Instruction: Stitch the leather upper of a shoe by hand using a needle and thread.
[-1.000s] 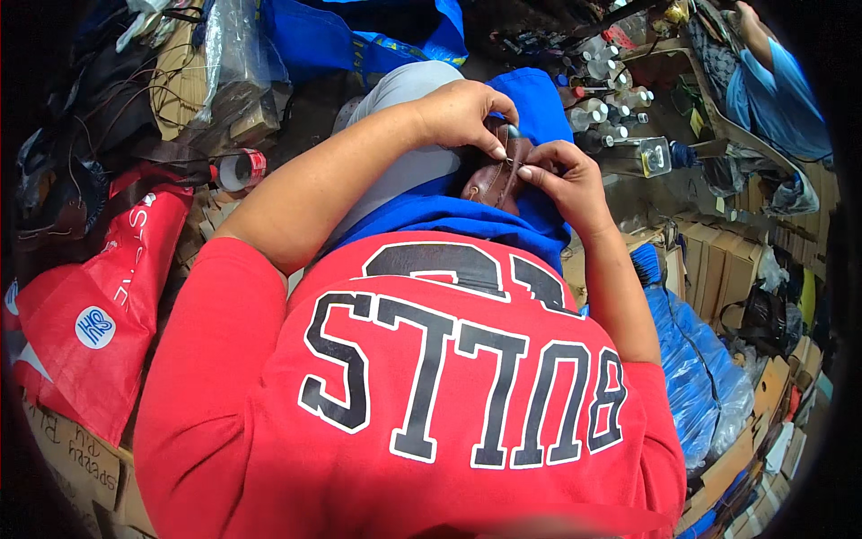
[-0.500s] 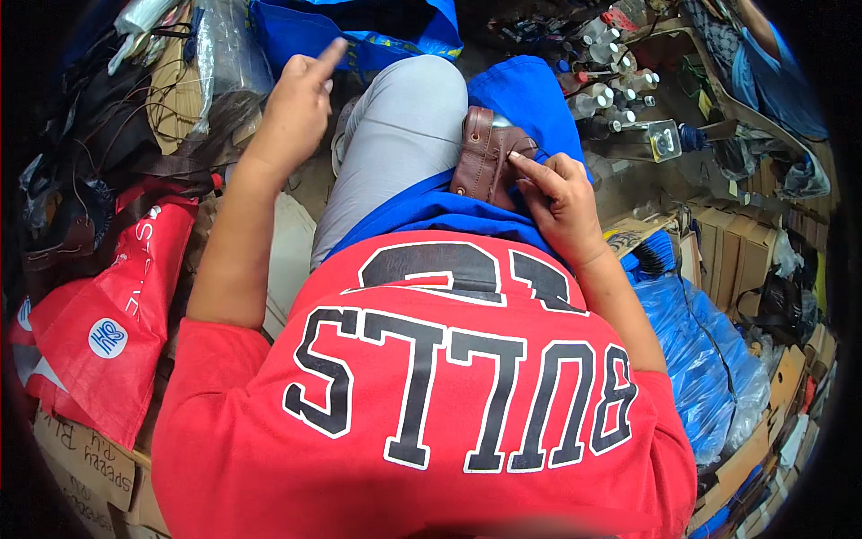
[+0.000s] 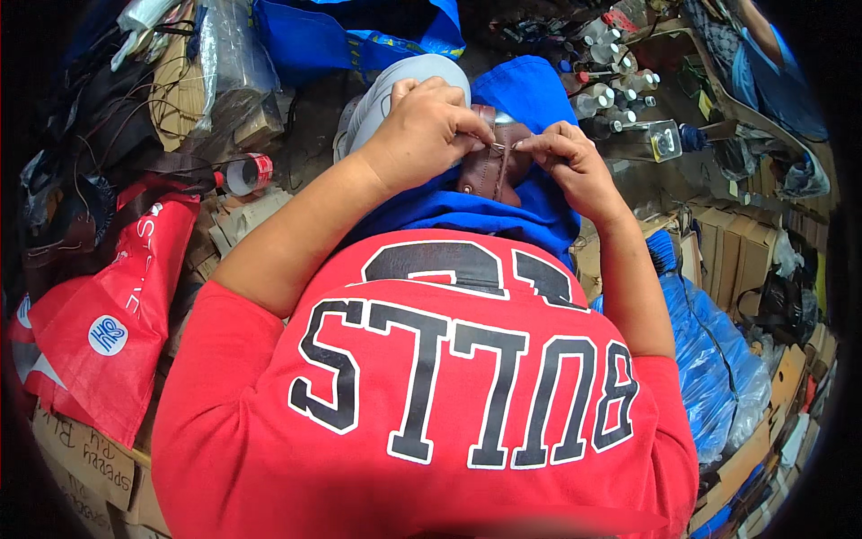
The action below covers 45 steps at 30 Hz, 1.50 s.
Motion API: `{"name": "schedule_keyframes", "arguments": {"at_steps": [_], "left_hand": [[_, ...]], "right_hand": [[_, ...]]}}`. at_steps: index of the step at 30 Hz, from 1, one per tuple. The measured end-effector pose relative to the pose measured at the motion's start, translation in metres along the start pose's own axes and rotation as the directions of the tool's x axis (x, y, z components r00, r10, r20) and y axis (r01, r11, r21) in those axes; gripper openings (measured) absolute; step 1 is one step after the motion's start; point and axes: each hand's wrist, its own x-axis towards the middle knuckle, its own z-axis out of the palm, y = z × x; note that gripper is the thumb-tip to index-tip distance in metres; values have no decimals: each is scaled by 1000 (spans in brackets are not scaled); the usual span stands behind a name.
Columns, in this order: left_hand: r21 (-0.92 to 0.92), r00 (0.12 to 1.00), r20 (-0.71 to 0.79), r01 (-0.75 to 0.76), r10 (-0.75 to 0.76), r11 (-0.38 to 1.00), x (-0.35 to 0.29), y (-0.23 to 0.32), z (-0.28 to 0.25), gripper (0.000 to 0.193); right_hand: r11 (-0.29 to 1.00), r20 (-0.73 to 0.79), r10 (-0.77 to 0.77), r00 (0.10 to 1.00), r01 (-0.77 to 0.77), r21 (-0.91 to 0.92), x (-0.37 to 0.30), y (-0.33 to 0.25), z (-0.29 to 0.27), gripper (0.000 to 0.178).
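Across my lap, over a blue cloth (image 3: 521, 85), lies a brown leather piece (image 3: 486, 171) with metal eyelets and a stitched seam; it looks like part of a shoe. My left hand (image 3: 429, 128) is closed, its thumb and finger pinched at the seam's far end. A thin, pale strand or needle shows at those fingertips, too fine to make out. From the other side my right hand (image 3: 567, 160) comes in, also pinched, its fingertips at the leather's right edge. What the right fingers hold is hidden. The two sets of fingertips are close together.
A blue bag (image 3: 359, 45) stands beyond my knees. Several plastic bottles (image 3: 620, 94) crowd the far right. To the left lie a red bag (image 3: 112, 314) and a bottle with a red label (image 3: 244, 173). Blue plastic wrapping (image 3: 696, 350) and cardboard (image 3: 736, 256) sit at right.
My left hand has come down and right from its raised place at the left to the leather's seam. My right hand has shifted slightly up and remains by the leather.
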Motion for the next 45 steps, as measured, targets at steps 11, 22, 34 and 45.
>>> {"name": "schedule_keyframes", "arguments": {"at_steps": [11,22,34,45], "left_hand": [[74,996,76,45,-51,996,6,3,-1,10],[55,989,78,121,-125,991,6,5,1,4],[21,994,107,-35,33,999,7,6,8,8],[-198,959,271,134,-78,971,5,-38,5,27]], "right_hand": [[1000,22,-6,1000,5,18,3,3,-1,35],[998,21,28,999,-29,58,2,5,0,25],[994,81,32,996,-40,99,2,7,-2,36],[984,55,53,997,-62,169,4,18,5,37]]}}
